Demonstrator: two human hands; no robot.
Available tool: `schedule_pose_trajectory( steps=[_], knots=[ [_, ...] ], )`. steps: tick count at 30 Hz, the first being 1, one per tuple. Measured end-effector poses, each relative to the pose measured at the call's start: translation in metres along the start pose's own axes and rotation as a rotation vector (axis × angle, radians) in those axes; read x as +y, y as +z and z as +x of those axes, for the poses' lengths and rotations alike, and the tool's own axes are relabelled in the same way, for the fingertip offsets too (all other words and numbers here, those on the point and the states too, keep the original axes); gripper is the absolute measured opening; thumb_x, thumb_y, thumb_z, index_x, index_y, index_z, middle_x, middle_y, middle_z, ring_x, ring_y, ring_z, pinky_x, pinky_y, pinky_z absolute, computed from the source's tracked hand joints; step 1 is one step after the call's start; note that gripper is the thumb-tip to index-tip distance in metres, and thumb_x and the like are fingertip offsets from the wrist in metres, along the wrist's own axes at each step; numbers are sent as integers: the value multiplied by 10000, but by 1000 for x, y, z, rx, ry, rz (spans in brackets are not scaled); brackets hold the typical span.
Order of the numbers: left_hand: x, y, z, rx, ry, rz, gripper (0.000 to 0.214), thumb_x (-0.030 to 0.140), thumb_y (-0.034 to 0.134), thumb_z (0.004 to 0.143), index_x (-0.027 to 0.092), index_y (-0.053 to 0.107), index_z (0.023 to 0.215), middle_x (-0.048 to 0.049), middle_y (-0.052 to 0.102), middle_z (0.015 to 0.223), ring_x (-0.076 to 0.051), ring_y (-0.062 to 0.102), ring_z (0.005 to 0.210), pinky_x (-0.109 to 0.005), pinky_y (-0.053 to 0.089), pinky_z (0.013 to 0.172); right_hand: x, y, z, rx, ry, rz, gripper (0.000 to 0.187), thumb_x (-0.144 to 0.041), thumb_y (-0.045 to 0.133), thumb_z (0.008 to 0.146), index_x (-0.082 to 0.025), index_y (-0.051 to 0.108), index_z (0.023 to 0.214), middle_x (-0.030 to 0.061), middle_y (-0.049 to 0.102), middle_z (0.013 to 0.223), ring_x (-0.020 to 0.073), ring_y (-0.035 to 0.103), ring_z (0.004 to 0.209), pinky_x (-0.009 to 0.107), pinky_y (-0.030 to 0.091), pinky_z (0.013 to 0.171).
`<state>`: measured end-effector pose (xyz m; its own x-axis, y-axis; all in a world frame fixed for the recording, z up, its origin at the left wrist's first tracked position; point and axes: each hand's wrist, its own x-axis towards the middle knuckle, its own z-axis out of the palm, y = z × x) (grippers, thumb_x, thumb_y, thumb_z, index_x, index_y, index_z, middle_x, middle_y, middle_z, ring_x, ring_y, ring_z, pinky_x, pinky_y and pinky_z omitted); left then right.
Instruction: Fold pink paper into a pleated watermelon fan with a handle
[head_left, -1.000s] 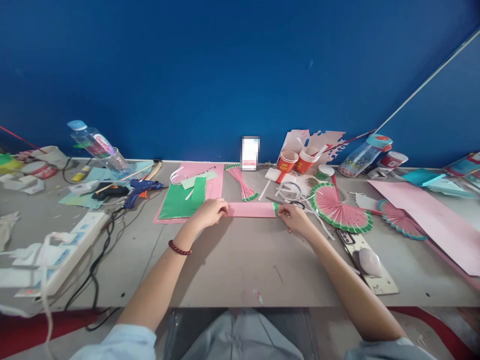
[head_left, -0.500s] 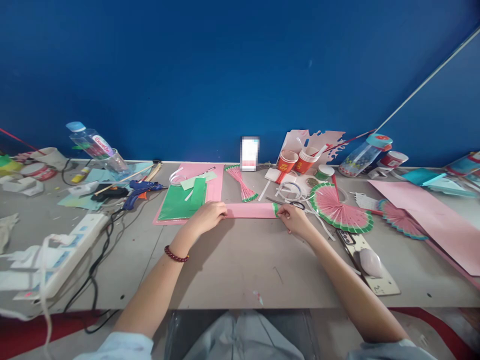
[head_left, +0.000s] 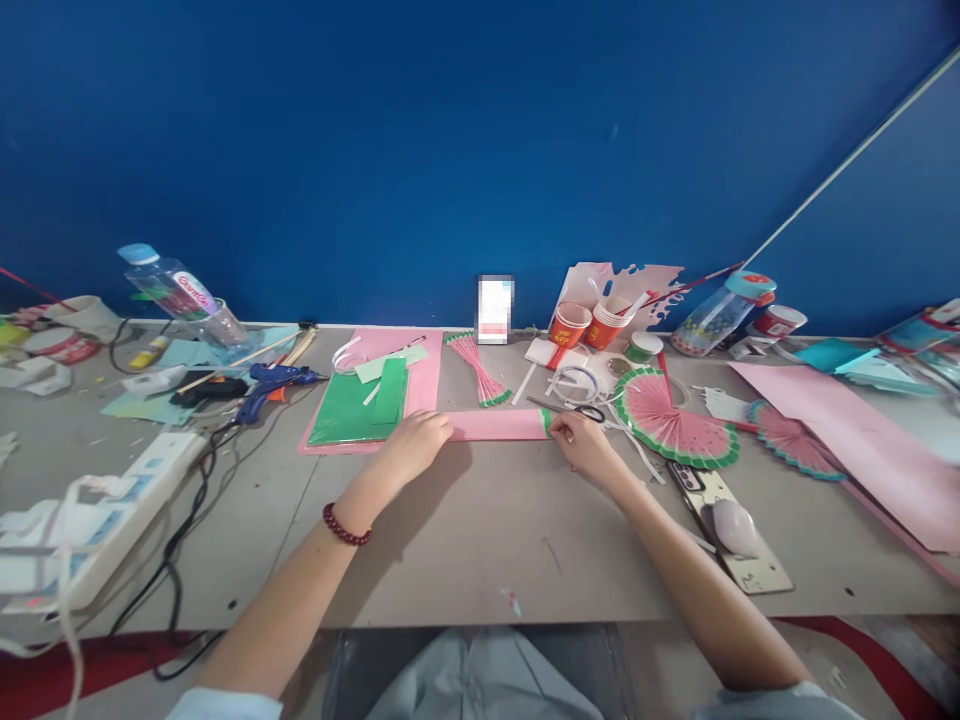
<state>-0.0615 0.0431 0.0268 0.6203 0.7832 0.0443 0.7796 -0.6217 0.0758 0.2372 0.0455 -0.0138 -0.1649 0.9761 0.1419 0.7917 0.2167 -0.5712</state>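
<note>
Strip of pink paper (head_left: 495, 426), long, narrow and straight-sided, lying crosswise on the grey table (head_left: 480, 540) between the two hands. Surface looks smooth and even in colour, a thin darker line along the near edge. Right end carries a short green band (head_left: 546, 421); left end hidden under fingers.

Right hand (head_left: 581, 442): thumb and forefinger pinching the strip at the green band. Left hand (head_left: 420, 438): palm down, fingers bent over the left end; cannot tell whether it grips or only presses. Beaded bracelet (head_left: 346, 526) on the left wrist.

Close by: scissors (head_left: 590, 413) just beyond the right hand; a narrow pleated fan (head_left: 480, 372), pink with green ends, behind the strip; green sheet (head_left: 349, 415) on a larger pink sheet (head_left: 424, 365), near the left hand.
</note>
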Motion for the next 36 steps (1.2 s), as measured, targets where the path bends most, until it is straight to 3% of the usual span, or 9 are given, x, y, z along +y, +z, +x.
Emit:
schedule_pose_trajectory(
  steps=[4,8,13,17,27,36],
  knots=[
    [16,7,-6,36,-57,162,253,-5,443,786,143,647,820,-95,603,848,-231,569,851,-376,452,787,0,2,-2,42,-82,-60,165,-92,427,722,-170,572,719,65,603,775,179,564,740,278,452,680],
    [35,18,-17,157,-70,267,293,-13,409,779,103,661,871,-167,557,1113,-283,484,1101,-426,375,975,-8,4,-7,34,-126,-196,205,-78,395,784,-175,576,786,78,583,846,180,559,777,274,437,707],
    [48,33,-25,136,-183,249,353,9,408,775,74,628,1044,-156,579,978,-272,519,969,-418,412,910,-22,7,-15,9,-157,-510,229,-51,416,826,-199,579,887,86,581,933,199,538,886,254,406,671],
    [56,37,-25,164,-237,180,501,146,490,794,102,478,1292,-145,555,1012,-286,499,1000,-436,396,914,-28,7,-18,-3,-250,-650,200,-48,454,820,-198,581,860,94,590,924,219,513,884,275,392,701],
    [66,37,-28,182,-275,228,501,149,466,795,75,478,1290,-153,553,1060,-308,480,1066,-439,402,925,-36,6,-21,-62,-224,-641,152,-90,462,833,-161,596,830,74,630,882,182,561,858,265,380,755],
    [66,42,-25,226,-222,161,466,118,449,776,36,497,1233,-179,541,1180,-288,448,1172,-429,347,1027,-25,0,-14,-129,-259,-669,185,-49,452,825,-166,587,870,75,639,936,154,576,832,224,372,680]
  ],
)
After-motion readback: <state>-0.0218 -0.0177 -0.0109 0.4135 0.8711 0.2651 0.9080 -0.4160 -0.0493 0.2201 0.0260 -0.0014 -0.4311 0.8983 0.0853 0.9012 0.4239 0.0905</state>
